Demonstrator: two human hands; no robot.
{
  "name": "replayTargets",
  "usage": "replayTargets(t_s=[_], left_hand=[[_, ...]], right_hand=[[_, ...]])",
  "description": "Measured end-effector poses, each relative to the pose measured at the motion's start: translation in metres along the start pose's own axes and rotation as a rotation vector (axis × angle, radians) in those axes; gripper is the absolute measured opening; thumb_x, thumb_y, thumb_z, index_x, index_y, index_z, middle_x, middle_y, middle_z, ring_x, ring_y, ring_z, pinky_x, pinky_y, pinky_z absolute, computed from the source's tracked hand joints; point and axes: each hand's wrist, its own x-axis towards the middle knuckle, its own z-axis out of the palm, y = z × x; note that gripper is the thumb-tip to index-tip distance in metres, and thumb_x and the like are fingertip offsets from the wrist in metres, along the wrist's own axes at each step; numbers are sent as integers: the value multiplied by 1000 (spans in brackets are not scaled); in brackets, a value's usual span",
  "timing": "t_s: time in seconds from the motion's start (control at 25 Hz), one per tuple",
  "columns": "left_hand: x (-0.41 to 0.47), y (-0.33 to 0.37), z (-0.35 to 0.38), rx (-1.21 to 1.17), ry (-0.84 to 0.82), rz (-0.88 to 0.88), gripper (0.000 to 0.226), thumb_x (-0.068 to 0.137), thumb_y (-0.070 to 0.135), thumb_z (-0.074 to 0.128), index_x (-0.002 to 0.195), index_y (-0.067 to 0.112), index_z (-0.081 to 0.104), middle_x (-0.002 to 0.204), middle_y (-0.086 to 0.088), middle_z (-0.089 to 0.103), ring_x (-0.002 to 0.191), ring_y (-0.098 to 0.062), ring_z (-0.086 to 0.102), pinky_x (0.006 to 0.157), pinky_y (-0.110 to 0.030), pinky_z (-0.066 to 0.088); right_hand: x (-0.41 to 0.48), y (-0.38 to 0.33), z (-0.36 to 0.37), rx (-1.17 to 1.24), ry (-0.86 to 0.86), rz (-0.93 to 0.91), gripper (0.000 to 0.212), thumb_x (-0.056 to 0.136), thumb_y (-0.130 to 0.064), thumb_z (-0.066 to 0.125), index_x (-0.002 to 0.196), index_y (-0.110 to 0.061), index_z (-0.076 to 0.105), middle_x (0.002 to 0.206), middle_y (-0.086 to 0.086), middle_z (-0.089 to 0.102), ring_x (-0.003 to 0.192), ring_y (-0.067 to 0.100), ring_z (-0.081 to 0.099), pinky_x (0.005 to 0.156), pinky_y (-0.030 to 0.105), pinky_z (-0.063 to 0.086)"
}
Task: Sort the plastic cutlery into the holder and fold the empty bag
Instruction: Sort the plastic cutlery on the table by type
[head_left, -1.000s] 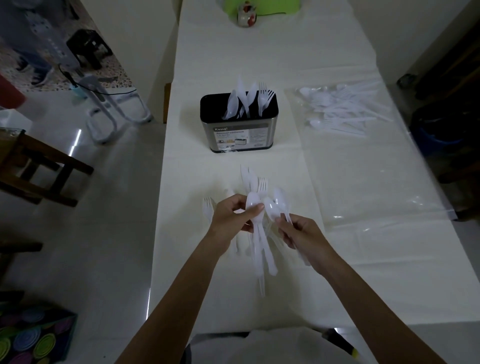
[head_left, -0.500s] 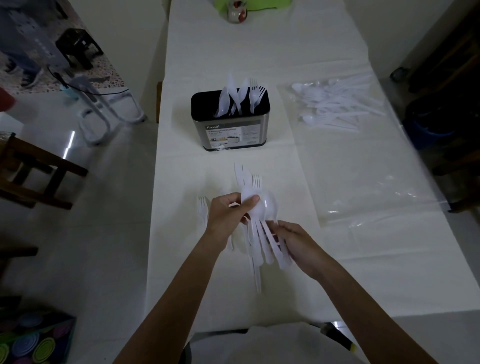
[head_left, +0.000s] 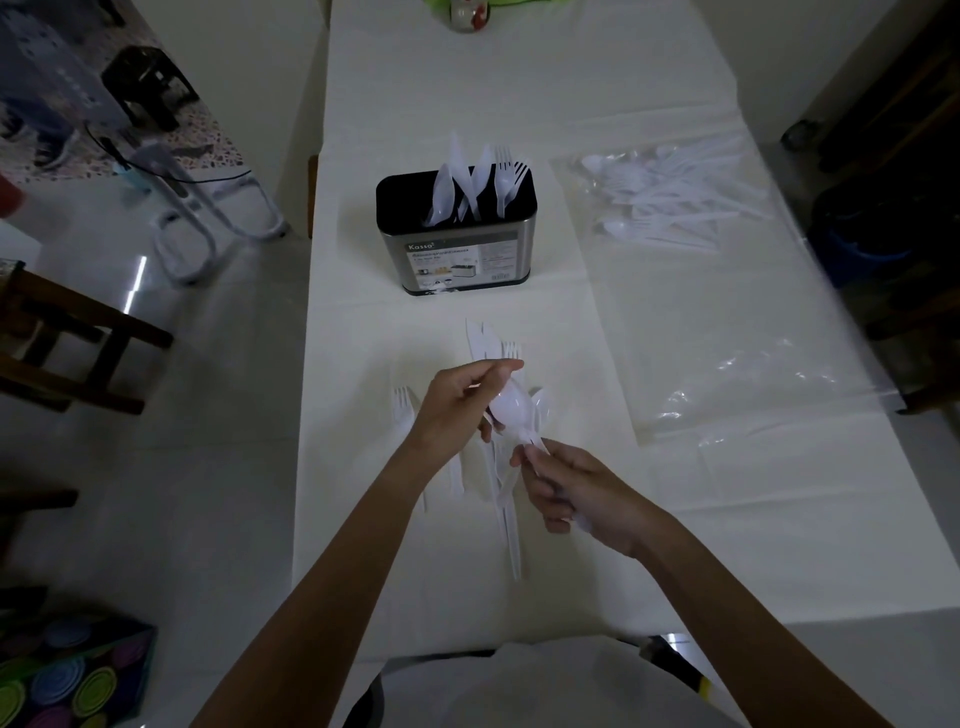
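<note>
Found both hands raised just above the near middle of the table (head_left: 519, 93). Noted the left hand (head_left: 457, 410) pinching the bowl end of a white spoon (head_left: 511, 408) between thumb and forefinger, other fingers curled beneath. Noted the right hand (head_left: 582, 499) clamped round the handle end of the same spoon; could not tell whether one spoon or several nested. Observed loose cutlery (head_left: 485, 343) lying on the cloth beneath the hands and partly hidden by them, knife and fork tips pointing far, handles trailing near. Recorded a separate fork (head_left: 402, 410) just left of the left hand. Located the holder (head_left: 457, 244) upright farther along, well apart from the hands, label facing near, with knives, spoons and forks (head_left: 472, 182) standing in it. Located the clear bag (head_left: 727, 322) flat to the right of the holder, not empty, with a heap of white cutlery (head_left: 670, 200) in its far end. Noted a white cloth over the long table and a small jar (head_left: 467, 13) at the far edge. Noted pale glossy floor to the left, bearing a wooden chair (head_left: 78, 332), a white tubular frame (head_left: 208, 228) and a colourful box (head_left: 67, 670) in the near corner. Noted dim light throughout.
</note>
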Motion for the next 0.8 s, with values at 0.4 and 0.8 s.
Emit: replayTargets(t_s=[0.4, 0.8], left_hand=[[0, -40, -15, 183, 300, -28, 8, 88, 15, 63, 83, 14, 70, 72, -2, 67, 48, -7, 61, 46, -25, 49], [44, -62, -36, 652, 337, -106, 21, 80, 26, 67, 91, 9, 70, 86, -6, 68, 86, -23, 65, 72, -28, 48]], right_hand=[[1, 25, -14, -225, 249, -4, 23, 101, -24, 38, 85, -12, 49, 56, -7, 41, 39, 7, 31, 40, 20, 27], [2, 36, -35, -125, 487, -5, 21, 100, -19, 40, 84, -11, 50, 59, 2, 41, 38, 10, 34, 41, 23, 28]])
